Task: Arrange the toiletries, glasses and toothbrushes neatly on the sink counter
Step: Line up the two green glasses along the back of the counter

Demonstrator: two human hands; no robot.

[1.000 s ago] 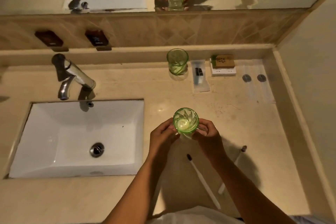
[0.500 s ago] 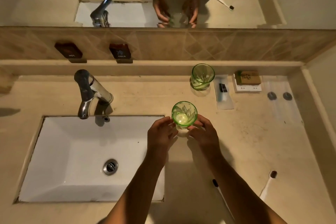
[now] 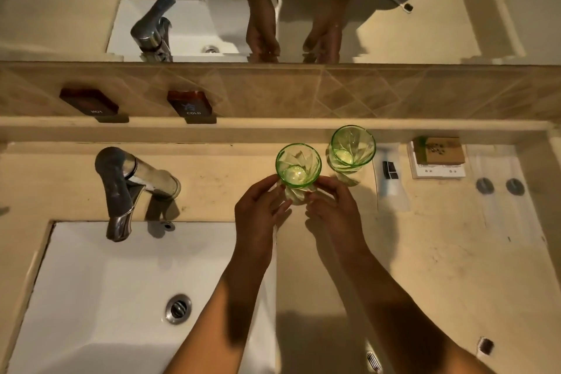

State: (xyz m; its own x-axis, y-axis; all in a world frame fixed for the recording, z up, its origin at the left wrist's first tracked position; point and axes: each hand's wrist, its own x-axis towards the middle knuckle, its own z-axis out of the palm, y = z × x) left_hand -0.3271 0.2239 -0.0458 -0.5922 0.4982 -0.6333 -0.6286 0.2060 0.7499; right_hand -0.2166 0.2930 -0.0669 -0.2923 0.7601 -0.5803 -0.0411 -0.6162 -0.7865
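Beige counter point(image 3: 440, 252) holds two green glasses, both empty. I see my left hand point(image 3: 258, 212) and right hand point(image 3: 334, 209) pinching one glass point(image 3: 298, 165); the other glass point(image 3: 353, 146) stands at its 2 o'clock.

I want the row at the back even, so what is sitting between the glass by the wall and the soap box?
In the head view, a clear sachet with a dark label lies flat between the back glass and the soap box.

Two green glasses point(image 3: 298, 164) point(image 3: 353, 146), two toothbrush heads point(image 3: 372, 361) point(image 3: 485, 345), one clear sachet point(image 3: 390, 179), one soap box point(image 3: 438, 150), and perhaps two small round caps point(image 3: 484, 185) point(image 3: 515, 186).
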